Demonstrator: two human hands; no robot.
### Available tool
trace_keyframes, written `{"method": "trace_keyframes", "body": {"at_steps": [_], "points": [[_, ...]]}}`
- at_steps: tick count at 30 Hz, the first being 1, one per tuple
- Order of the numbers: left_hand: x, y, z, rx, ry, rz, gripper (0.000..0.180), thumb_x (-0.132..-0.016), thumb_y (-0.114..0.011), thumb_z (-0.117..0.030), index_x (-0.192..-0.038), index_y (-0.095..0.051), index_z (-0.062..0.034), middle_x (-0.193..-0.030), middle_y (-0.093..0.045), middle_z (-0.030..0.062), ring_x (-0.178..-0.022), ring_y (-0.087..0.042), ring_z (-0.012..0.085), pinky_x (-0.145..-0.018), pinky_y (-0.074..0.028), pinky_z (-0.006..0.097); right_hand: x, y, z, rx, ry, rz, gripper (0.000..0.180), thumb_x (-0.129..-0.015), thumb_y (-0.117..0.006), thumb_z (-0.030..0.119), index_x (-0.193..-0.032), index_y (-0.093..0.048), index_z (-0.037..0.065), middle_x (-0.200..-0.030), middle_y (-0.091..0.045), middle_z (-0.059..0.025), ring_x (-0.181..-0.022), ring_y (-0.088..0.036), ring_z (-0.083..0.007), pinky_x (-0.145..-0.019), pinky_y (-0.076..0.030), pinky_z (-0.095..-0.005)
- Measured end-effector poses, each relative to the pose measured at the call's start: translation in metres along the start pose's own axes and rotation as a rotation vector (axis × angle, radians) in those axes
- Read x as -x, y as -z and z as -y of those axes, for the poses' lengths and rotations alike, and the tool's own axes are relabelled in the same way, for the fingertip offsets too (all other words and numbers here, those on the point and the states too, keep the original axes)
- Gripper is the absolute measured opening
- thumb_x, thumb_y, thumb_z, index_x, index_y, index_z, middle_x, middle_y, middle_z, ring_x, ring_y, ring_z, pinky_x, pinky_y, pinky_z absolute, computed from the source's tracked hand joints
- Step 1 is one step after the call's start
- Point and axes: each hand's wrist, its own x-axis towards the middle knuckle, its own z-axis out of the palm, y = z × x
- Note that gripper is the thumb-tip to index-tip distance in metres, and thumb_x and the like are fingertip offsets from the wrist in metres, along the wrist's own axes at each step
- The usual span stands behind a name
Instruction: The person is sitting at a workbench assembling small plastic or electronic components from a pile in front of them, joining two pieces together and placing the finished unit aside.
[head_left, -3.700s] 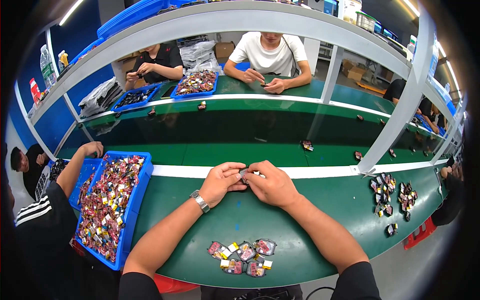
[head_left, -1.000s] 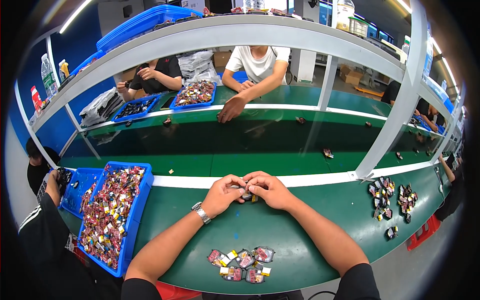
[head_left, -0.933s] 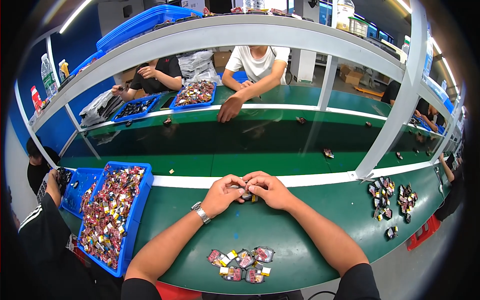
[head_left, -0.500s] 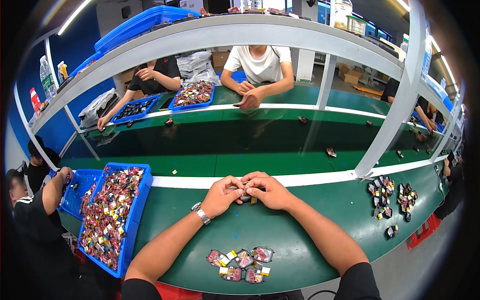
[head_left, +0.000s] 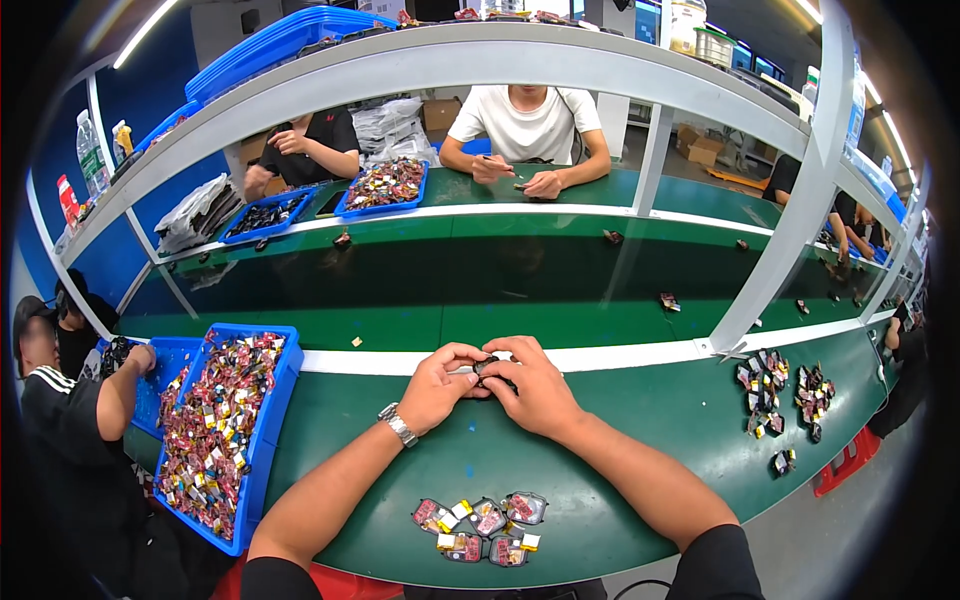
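Observation:
In front of my chest, both hands hold one small dark electronic casing (head_left: 484, 372), mostly covered by my fingers. My left hand (head_left: 438, 388), with a metal-banded watch (head_left: 398, 425) on its wrist, pinches the casing's left side. My right hand (head_left: 540, 388) closes on it from the right, its thumb and fingers bent over the top. Closer to me on the green bench (head_left: 370, 480) lies a group of several open dark casings (head_left: 487, 517), showing reddish circuit boards and white and yellow parts.
A blue bin (head_left: 262, 490) heaped with small circuit boards stands at the left. Two clusters of casings (head_left: 762, 392) lie at the right. Beyond a white rail, a green conveyor belt (head_left: 480, 270) carries scattered pieces under a shelf frame (head_left: 770, 250). Co-workers sit across and at the left.
My fingers have shifted round the casing, and the right hand covers more of it. Pieces on the belt have moved slightly right. Across the belt, a co-worker's hands have moved apart.

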Motion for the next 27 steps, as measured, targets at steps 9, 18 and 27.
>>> {"method": "trace_keyframes", "body": {"at_steps": [9,18,27], "points": [[0.0015,-0.0009,-0.0019,0.02,0.017,0.008,0.028,-0.093,-0.049,0.008,-0.12,-0.052,0.0013,-0.124,-0.058,0.0146,-0.109,-0.063,0.02,-0.092,-0.058,0.032,0.0012,-0.0014,0.0031,-0.036,-0.046,-0.062,0.011,-0.079,-0.07,0.007,-0.09,-0.072,0.004,-0.115,-0.061,-0.0091,-0.111,-0.055,-0.0287,-0.092,-0.048,-0.0376],[0.0003,0.0012,0.0011,0.056,0.026,0.01,0.025,-0.096,-0.048,0.005,-0.12,-0.053,0.0025,-0.123,-0.059,0.0148,-0.11,-0.063,0.0202,-0.093,-0.057,0.032,0.0041,-0.0046,-0.0002,-0.012,-0.026,-0.117,0.014,-0.077,-0.071,0.006,-0.091,-0.073,0.005,-0.114,-0.062,-0.0083,-0.111,-0.055,-0.0276,-0.09,-0.049,-0.0372],[0.0009,0.0021,0.0018,0.062,0.013,-0.03,0.024,-0.095,-0.053,0.003,-0.119,-0.054,0.0039,-0.122,-0.061,0.0172,-0.107,-0.065,0.0229,-0.09,-0.059,0.035,0.0033,-0.0036,-0.0008,-0.163,-0.12,-0.043,0.017,-0.08,-0.07,0.005,-0.096,-0.074,0.008,-0.124,-0.059,-0.0077,-0.118,-0.05,-0.0287,-0.094,-0.048,-0.0374]]}}
